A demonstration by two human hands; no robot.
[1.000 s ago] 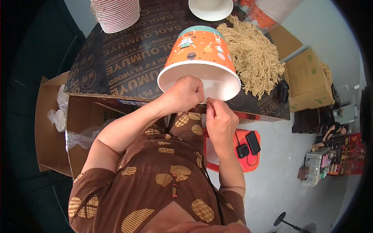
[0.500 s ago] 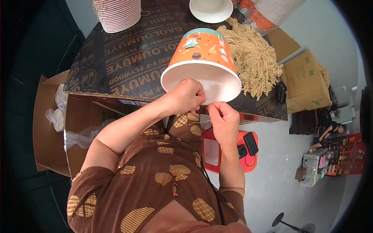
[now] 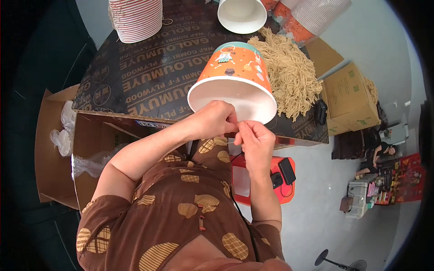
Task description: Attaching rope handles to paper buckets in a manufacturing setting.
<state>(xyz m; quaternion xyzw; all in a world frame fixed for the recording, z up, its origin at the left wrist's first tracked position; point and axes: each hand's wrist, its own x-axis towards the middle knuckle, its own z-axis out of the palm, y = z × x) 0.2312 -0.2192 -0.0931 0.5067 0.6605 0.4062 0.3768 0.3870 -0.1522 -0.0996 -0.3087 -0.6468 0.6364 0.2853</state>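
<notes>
An orange paper bucket (image 3: 235, 64) with a teal base band and cartoon prints lies tipped on the dark table, its white mouth facing me. At the near lower rim, my left hand (image 3: 215, 120) is closed in a pinch, its fingers bent down. My right hand (image 3: 256, 140) meets it there, thumb and forefinger pressed together. Between them they grip the end of a thin tan cord, mostly hidden by the fingers. Just right of the bucket sits a heap of tan cords (image 3: 294, 77).
Stacked paper buckets (image 3: 135, 20) stand at the far left of the plywood table (image 3: 149, 74). Another white bucket (image 3: 242, 16) and wrapped stacks (image 3: 312, 20) are at the back. Cardboard boxes (image 3: 352, 99) flank the table. A red stool (image 3: 285, 194) holds a black phone. A person (image 3: 382, 151) sits far right.
My hands stay pinched together at the rim; the right has shifted slightly left. The loose cord strand seen below them earlier no longer shows. The whole view has shifted a little.
</notes>
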